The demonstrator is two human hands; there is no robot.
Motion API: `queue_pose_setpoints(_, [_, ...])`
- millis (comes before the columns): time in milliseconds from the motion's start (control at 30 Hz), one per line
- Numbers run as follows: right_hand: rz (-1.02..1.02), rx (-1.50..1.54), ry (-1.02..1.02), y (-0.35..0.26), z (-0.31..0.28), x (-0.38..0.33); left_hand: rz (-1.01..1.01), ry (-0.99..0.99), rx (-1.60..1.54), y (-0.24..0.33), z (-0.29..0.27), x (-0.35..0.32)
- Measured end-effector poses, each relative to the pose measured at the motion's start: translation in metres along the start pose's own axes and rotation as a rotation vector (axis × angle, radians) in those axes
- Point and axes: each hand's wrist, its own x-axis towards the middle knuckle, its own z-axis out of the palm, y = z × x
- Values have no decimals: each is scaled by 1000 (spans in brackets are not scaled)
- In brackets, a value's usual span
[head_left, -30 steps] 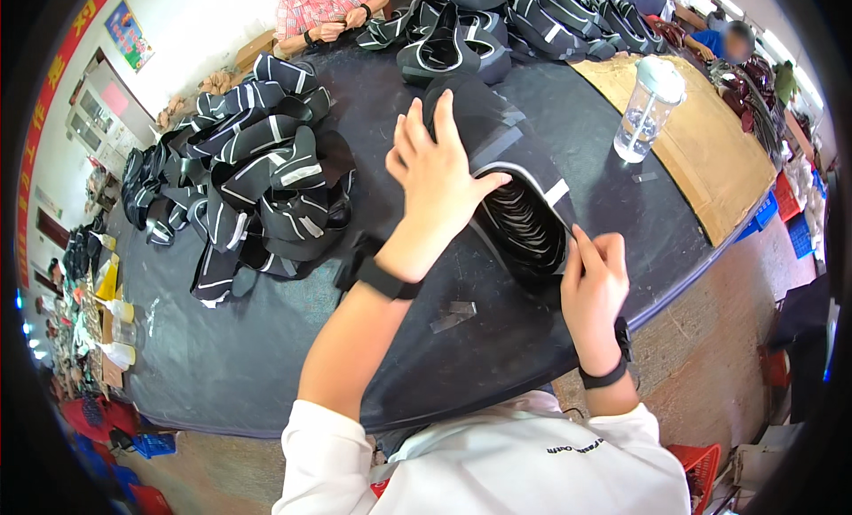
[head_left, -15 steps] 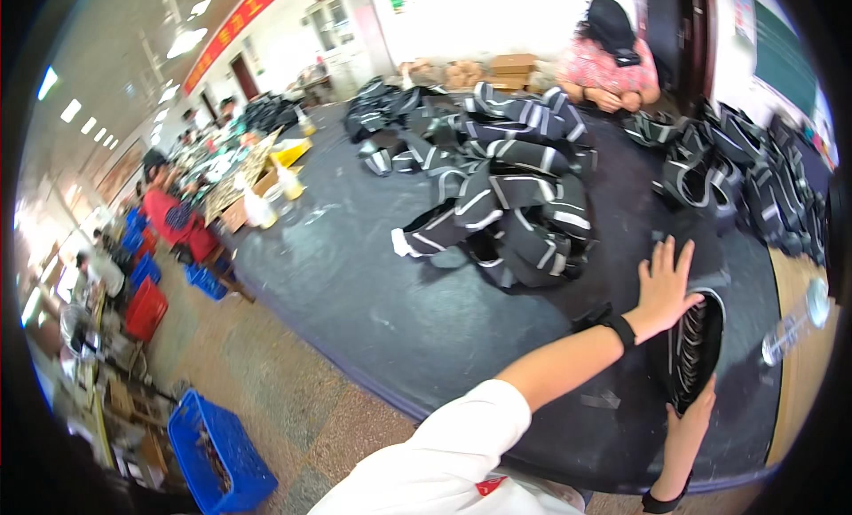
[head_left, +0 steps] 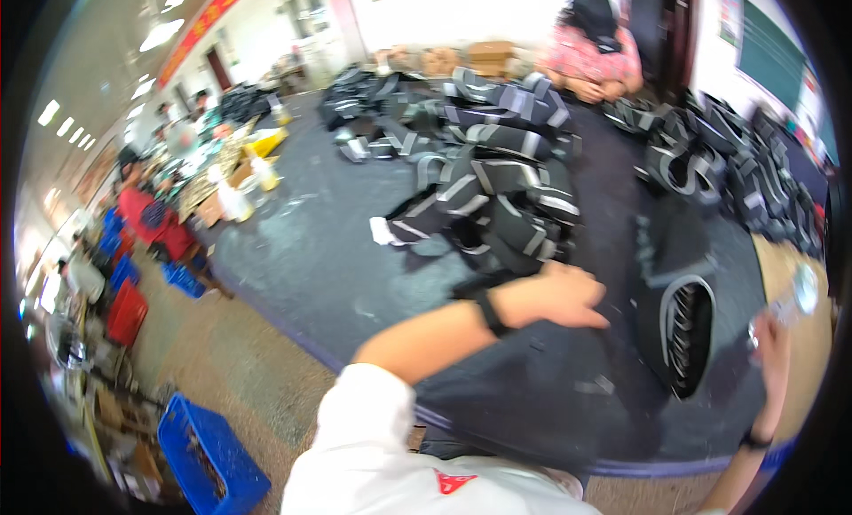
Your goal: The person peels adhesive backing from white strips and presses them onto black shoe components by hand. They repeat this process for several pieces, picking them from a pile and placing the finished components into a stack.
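My left hand, blurred, hovers palm down by the near edge of a heap of black fabric pieces with grey stripes. Its thumb stands apart from the fingers, and nothing shows in it. My right hand is at the near end of a clear plastic bottle lying at the table's right side. Blur hides whether its fingers close round the bottle. Between my hands a single hollow black piece with a grey rim and ribbed inside lies on the dark tabletop, untouched.
A second heap of black striped pieces covers the far right. Across the table sits a person in a pink top. White bottles and a yellow box stand at the left edge. A blue crate is on the floor.
Both hands have left the hollow black piece, which stays on the table. My left hand has moved left toward the heap; my right hand has moved right to the bottle. The view has shifted slightly.
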Motion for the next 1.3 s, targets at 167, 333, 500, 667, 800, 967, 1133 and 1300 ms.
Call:
queue_pose_setpoints(167, [-423,-120,250,19,-30,118,-262,-63,-266,-53,-30,-70])
queue_pose_setpoints(333, [-523,-20,168,-88,97,114,-530,304,-360,-92,-30,-93])
queue_pose_setpoints(500, [-661,202,-243,-143,233,84,-359,727,-292,-110,18,-46])
queue_pose_setpoints(667, [-838,-65,-507,-166,306,52,-463,1026,-110,-105,49,-31])
queue_pose_setpoints(800, [-789,28,-355,-145,289,57,-220,537,-397,-19,28,-72])
queue_pose_setpoints(967, [-1004,113,-667,-145,200,-38,175,-721,-593,28,75,-186])
queue_pose_setpoints(1133, [-605,-449,-1490,-70,91,-155,-488,-983,-341,39,210,-287])
queue_pose_setpoints(1300, [79,-799,-1571,93,103,-287,-367,-692,-1034,67,270,-346])
